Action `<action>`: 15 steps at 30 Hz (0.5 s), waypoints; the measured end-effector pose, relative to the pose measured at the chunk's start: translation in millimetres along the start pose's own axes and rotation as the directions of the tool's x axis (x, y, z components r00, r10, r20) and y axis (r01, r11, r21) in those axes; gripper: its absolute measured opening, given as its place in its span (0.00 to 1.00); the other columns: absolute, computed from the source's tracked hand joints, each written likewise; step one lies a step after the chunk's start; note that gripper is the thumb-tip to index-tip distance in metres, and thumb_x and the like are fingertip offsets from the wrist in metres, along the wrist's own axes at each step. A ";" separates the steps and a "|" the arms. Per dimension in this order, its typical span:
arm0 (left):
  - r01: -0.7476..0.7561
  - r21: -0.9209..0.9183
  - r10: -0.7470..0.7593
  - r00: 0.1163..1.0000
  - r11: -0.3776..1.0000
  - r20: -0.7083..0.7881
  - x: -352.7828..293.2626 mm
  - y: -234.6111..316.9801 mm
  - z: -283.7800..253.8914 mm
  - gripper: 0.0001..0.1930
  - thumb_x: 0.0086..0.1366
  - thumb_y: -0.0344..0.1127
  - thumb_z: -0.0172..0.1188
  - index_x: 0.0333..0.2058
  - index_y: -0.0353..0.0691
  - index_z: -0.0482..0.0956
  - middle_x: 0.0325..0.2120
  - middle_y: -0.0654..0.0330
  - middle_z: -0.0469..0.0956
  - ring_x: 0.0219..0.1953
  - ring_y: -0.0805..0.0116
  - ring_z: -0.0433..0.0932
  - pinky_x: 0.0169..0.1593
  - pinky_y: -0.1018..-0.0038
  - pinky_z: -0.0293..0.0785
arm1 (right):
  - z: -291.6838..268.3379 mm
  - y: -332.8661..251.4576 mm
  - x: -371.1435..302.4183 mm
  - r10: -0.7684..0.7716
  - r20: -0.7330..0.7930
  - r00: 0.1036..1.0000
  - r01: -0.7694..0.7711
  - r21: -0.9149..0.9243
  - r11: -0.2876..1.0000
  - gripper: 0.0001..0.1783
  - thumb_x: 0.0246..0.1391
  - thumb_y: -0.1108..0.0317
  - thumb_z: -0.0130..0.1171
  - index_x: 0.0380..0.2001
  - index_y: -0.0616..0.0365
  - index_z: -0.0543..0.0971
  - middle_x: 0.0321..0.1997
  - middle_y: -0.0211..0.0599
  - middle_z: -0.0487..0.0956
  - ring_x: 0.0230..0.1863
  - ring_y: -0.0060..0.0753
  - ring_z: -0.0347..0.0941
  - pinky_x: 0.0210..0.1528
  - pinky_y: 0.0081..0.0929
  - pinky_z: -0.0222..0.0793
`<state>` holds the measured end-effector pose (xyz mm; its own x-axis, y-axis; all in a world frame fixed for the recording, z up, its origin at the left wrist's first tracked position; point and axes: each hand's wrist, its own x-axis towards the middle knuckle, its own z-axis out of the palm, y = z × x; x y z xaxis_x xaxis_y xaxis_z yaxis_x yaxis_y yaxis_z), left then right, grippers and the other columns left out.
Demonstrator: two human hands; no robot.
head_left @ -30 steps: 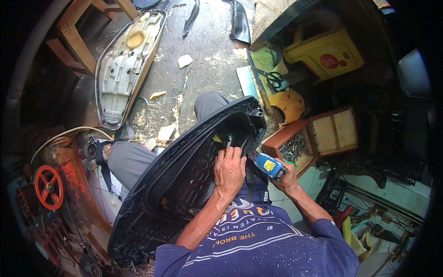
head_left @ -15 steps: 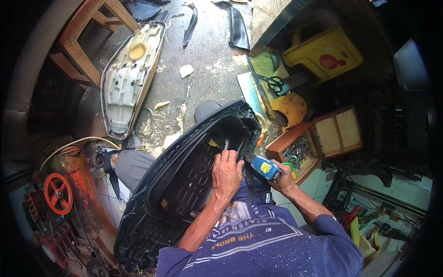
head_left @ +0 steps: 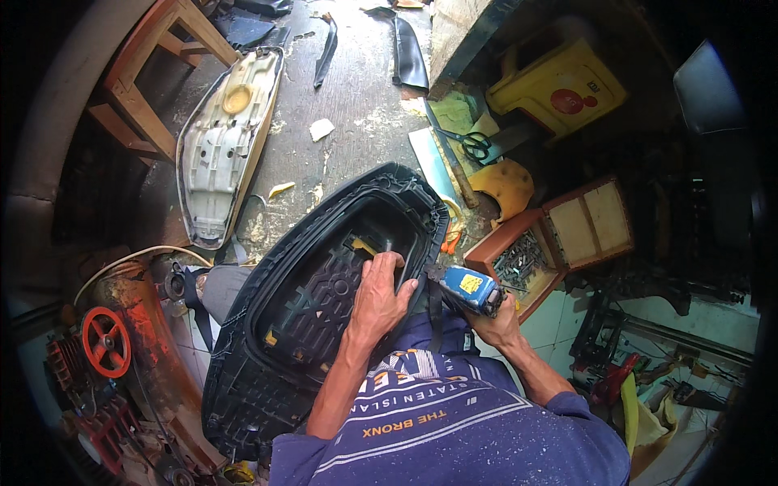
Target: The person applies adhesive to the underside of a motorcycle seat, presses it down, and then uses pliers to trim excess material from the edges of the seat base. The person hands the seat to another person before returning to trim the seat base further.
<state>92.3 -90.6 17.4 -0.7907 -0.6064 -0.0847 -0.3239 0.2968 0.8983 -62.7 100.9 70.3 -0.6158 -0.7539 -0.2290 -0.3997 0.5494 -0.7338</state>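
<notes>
A black motorcycle seat (head_left: 312,304) lies across my lap, its hollow, ribbed underside facing up. My left hand (head_left: 381,296) is closed on the seat's right side, with fingers bent into the hollow and the thumb toward the rim. Beside that rim, my right hand (head_left: 496,322) grips a blue staple gun (head_left: 470,289). The gun's nose points left at the seat's edge; whether it touches cannot be made out. Small yellow bits (head_left: 362,245) show inside the hollow.
Ahead left, a pale seat base (head_left: 227,150) leans near a wooden stool (head_left: 134,89). Scissors (head_left: 476,146) and an open wooden box (head_left: 519,263) of metal pieces are at right, below a yellow jerrycan (head_left: 559,89). An orange compressor (head_left: 134,316) with a red wheel stands left.
The seat has tilted so more of its underside faces up, and my left hand has moved slightly left and down with it. The staple gun stays in my right hand beside the rim.
</notes>
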 end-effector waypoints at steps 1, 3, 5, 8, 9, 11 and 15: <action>0.000 -0.005 0.000 1.000 1.000 0.020 -0.1 0.2 -2.0 0.21 0.60 0.31 0.69 0.49 0.35 0.71 0.43 0.49 0.75 0.48 0.46 0.73 0.57 0.55 0.67 | 0.6 0.4 -1.7 0.014 0.002 1.000 -0.014 -0.006 1.000 0.11 0.50 0.70 0.71 0.37 0.63 0.87 0.32 0.48 0.87 0.33 0.43 0.88 0.37 0.37 0.81; 0.002 -0.046 -0.001 0.999 0.999 0.042 -0.4 1.2 -5.9 0.20 0.60 0.30 0.68 0.48 0.35 0.71 0.44 0.47 0.74 0.47 0.44 0.72 0.56 0.54 0.67 | 1.7 0.5 -5.3 0.025 -0.002 1.000 -0.025 -0.038 0.999 0.12 0.50 0.68 0.71 0.37 0.62 0.87 0.31 0.49 0.87 0.33 0.45 0.88 0.36 0.38 0.80; 0.002 -0.064 0.001 0.999 0.998 0.052 0.0 2.5 -8.7 0.19 0.60 0.29 0.67 0.48 0.34 0.72 0.45 0.46 0.74 0.48 0.43 0.72 0.55 0.54 0.68 | 2.5 -0.6 -8.2 0.036 -0.007 0.999 -0.037 -0.040 0.999 0.11 0.49 0.67 0.72 0.36 0.60 0.88 0.29 0.50 0.86 0.32 0.47 0.87 0.35 0.38 0.80; -0.005 -0.066 0.009 0.999 0.998 0.051 -0.3 3.8 -10.4 0.20 0.60 0.29 0.67 0.49 0.34 0.72 0.45 0.46 0.74 0.48 0.42 0.71 0.55 0.54 0.68 | 3.2 -2.3 -8.6 0.055 -0.008 0.998 -0.055 -0.040 0.998 0.10 0.48 0.68 0.71 0.35 0.60 0.88 0.29 0.50 0.86 0.32 0.47 0.87 0.35 0.39 0.80; -0.004 -0.066 0.007 0.999 0.998 0.047 -0.4 4.0 -9.9 0.20 0.60 0.29 0.67 0.49 0.34 0.71 0.45 0.46 0.74 0.48 0.42 0.71 0.55 0.54 0.68 | 3.5 -2.9 -7.9 0.049 -0.017 0.999 -0.050 -0.037 0.998 0.10 0.48 0.69 0.71 0.34 0.60 0.88 0.29 0.50 0.86 0.32 0.47 0.87 0.34 0.39 0.80; 0.006 -0.071 -0.002 0.999 0.997 0.049 -0.5 3.0 -9.1 0.20 0.60 0.29 0.67 0.49 0.34 0.71 0.46 0.46 0.74 0.49 0.42 0.71 0.56 0.55 0.68 | 3.2 -3.8 -5.7 0.011 -0.033 0.999 -0.013 -0.045 0.999 0.09 0.48 0.69 0.71 0.33 0.60 0.88 0.28 0.50 0.86 0.32 0.48 0.87 0.34 0.39 0.80; 0.021 -0.100 -0.014 0.997 0.995 0.073 -1.3 0.2 -8.7 0.22 0.59 0.29 0.67 0.50 0.34 0.71 0.46 0.45 0.74 0.49 0.42 0.72 0.56 0.55 0.68 | 1.3 -7.7 -4.2 -0.018 -0.016 1.000 0.016 -0.091 0.996 0.12 0.47 0.71 0.71 0.38 0.58 0.88 0.31 0.50 0.86 0.34 0.50 0.87 0.36 0.39 0.80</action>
<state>97.8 -96.2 21.4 -0.8221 -0.5547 -0.1285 -0.2868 0.2084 0.9351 -56.1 99.4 76.1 -0.6195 -0.7576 -0.2056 -0.4698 0.5677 -0.6761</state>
